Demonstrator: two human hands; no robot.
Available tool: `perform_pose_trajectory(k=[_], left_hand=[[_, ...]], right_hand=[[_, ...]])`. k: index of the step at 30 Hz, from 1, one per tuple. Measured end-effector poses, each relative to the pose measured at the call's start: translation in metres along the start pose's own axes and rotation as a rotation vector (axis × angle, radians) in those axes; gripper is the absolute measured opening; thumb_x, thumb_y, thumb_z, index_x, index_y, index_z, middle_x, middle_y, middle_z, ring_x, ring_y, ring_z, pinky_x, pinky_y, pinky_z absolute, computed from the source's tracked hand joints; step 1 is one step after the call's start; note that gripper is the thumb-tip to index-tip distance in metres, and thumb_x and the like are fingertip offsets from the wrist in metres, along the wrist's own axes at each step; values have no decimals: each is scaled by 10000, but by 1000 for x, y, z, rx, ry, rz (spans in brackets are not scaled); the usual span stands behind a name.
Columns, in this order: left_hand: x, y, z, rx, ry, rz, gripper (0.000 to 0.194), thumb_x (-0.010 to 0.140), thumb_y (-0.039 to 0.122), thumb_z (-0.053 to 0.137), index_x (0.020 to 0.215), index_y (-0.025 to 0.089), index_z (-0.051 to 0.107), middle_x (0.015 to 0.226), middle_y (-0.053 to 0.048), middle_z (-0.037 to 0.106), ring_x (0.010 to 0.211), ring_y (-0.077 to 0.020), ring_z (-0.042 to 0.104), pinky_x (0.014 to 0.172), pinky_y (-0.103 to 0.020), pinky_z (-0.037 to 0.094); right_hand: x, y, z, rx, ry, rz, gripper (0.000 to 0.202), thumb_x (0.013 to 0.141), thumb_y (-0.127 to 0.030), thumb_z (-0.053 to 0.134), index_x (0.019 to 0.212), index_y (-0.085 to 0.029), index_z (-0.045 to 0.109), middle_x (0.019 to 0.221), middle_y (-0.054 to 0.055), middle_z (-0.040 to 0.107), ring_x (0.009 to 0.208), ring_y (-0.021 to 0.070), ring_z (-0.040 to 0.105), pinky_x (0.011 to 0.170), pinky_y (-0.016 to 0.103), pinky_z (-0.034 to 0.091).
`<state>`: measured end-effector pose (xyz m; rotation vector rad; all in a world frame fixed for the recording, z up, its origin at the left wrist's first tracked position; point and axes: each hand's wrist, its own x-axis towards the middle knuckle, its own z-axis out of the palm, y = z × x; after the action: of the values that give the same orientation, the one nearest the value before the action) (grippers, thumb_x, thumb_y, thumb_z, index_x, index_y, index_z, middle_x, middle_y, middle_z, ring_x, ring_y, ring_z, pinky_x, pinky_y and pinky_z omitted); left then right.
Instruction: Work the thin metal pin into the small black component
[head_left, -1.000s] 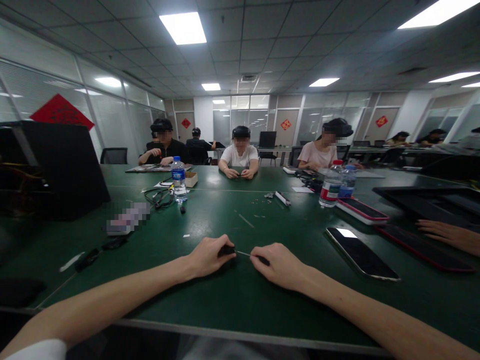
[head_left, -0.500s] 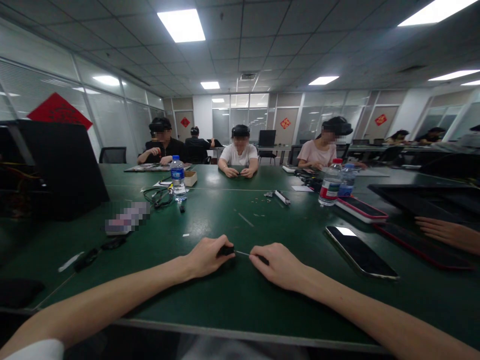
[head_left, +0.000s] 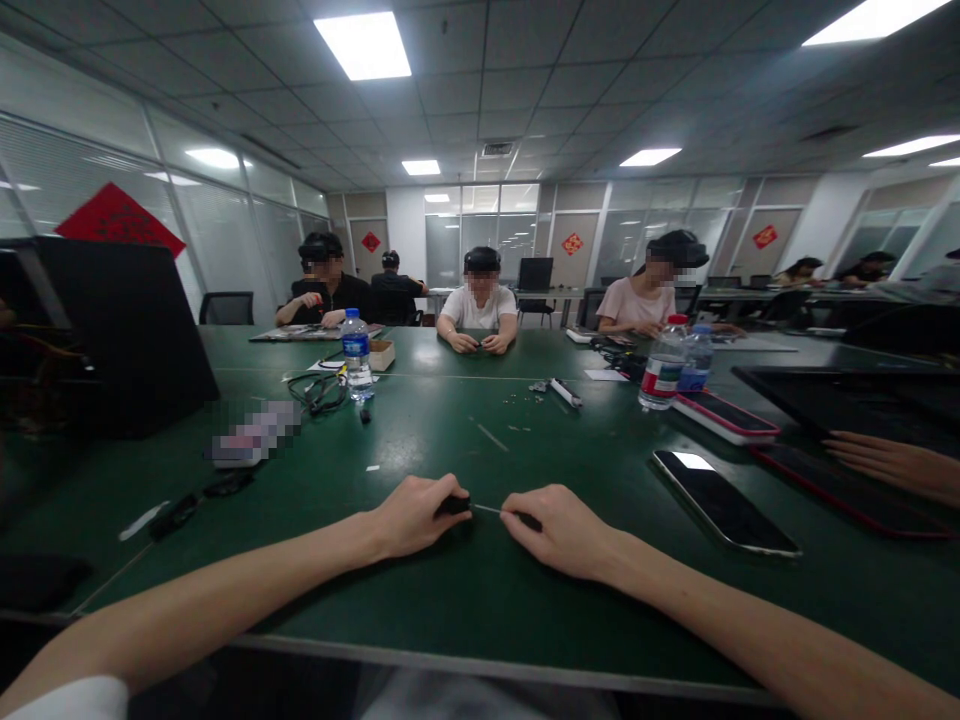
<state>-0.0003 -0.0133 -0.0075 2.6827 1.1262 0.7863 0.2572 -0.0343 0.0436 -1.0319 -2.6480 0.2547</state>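
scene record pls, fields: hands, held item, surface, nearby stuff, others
left hand: closed on a small black tool, resting on the table
right hand: pinches the far end of the thin metal shaft, small dark part under the fingers
surface: green table
nearby: phone face up to the right; bottle and cables farther left
others: three people seated at the far side; a co-worker's hand at the right edge

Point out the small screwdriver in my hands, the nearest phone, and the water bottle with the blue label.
small screwdriver (head_left: 486, 509), head view, on its thin metal shaft.
nearest phone (head_left: 724, 503), head view, middle of its dark screen.
water bottle (head_left: 357, 360), head view, on its blue label.
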Motion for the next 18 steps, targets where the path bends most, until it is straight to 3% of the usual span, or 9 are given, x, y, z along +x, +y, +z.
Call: perform_pose_trajectory(k=[18], left_hand=[[-3,2,4,148,113,74,163,952,336,603,1008,189,559,936,-60,745,777,-220,732,680,-291,540]], right_hand=[[-1,-8,5,33,48,41,321,983,-303,452,895,-184,736,775,41,724,648,149,632,627,237,420]])
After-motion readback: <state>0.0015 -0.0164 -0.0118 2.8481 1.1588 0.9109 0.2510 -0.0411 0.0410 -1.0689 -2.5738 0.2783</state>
